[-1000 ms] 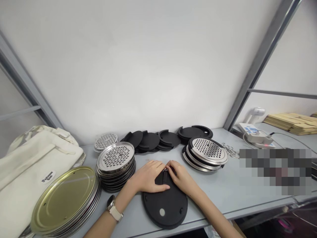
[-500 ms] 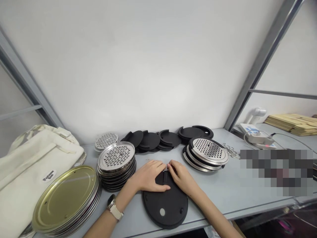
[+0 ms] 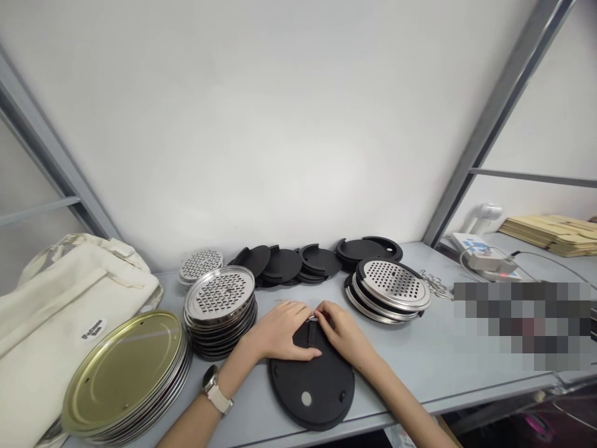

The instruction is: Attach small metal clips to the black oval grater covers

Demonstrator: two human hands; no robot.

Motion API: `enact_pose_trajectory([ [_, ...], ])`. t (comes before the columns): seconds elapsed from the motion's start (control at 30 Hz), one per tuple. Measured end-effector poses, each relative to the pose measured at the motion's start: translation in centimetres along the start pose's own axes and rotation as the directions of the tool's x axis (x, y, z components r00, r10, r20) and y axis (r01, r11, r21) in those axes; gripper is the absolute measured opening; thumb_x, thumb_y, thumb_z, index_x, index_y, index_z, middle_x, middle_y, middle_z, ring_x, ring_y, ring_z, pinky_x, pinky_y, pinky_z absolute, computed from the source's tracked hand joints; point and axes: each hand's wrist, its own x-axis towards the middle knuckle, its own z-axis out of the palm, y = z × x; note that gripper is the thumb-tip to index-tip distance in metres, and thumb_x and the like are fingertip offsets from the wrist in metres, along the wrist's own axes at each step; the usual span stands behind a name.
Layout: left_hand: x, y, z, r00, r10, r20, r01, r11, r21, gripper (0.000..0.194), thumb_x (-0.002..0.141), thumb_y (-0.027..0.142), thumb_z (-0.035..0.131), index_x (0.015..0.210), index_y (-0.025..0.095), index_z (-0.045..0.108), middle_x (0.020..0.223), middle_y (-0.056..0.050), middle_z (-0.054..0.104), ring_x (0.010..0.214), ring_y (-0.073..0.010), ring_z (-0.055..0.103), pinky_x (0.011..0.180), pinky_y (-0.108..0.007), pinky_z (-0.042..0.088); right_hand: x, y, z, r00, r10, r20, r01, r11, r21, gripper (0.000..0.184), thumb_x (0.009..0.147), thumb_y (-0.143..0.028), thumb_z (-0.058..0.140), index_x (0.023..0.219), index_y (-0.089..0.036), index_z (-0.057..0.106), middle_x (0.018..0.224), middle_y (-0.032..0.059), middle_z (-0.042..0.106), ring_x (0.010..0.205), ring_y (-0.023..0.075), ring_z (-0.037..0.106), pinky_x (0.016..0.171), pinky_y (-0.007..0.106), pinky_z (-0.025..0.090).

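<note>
A black round plate [image 3: 310,389] with a pale dot and small dark feet lies at the table's front edge. My left hand [image 3: 282,333] grips its far left part, thumb flat on the surface and fingers over the far rim. At that rim my right hand [image 3: 342,333] is closed in a pinch on a small shiny metal wire piece [image 3: 312,318], beside a narrow slot in the plate. My fingers partly hide this piece. Left of my hands stands a stack of round metal graters [image 3: 219,295]; to the right is another stack of perforated metal discs in black holders [image 3: 396,286].
Gold round lids [image 3: 124,373] are stacked at the left beside a cream canvas bag [image 3: 69,298]. Black round holders [image 3: 282,266] line the wall. Wire pieces [image 3: 436,285], a power strip [image 3: 489,264] and flat cardboard [image 3: 550,235] are at the right.
My right fingertips have shifted slightly at the small metal wire piece, which now shows less. My left hand and the black plate stay in place.
</note>
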Motion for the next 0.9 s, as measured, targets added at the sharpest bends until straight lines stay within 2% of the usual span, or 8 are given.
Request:
enact_pose_trajectory([
  [0.33,-0.01,-0.06,0.07,1.0,-0.02,0.0,0.02,0.999,-0.026,0.047,0.072,0.055,0.064,0.099,0.02,0.05,0.095,-0.005,0.057,0.09,-0.0241,0.055,0.084,-0.037,0.043,-0.06,0.01,-0.07,1.0,-0.028,0.004,0.027,0.999,0.047,0.013,0.091,-0.015,0.041,0.087,-0.019,0.052,0.085,0.0055,0.062,0.079,0.0193,0.058,0.073,0.032,0.046],
  [0.9,-0.04,-0.25,0.3,1.0,0.013,-0.001,-0.013,1.0,0.007,0.046,0.074,0.055,0.063,0.101,0.018,0.056,0.093,-0.005,0.058,0.09,-0.0234,0.056,0.084,-0.036,0.044,-0.06,0.17,0.08,0.999,-0.04,-0.011,0.04,0.999,-0.03,0.016,0.091,-0.016,0.043,0.08,-0.02,0.053,0.079,0.0045,0.059,0.076,0.0197,0.056,0.072,0.033,0.046],
])
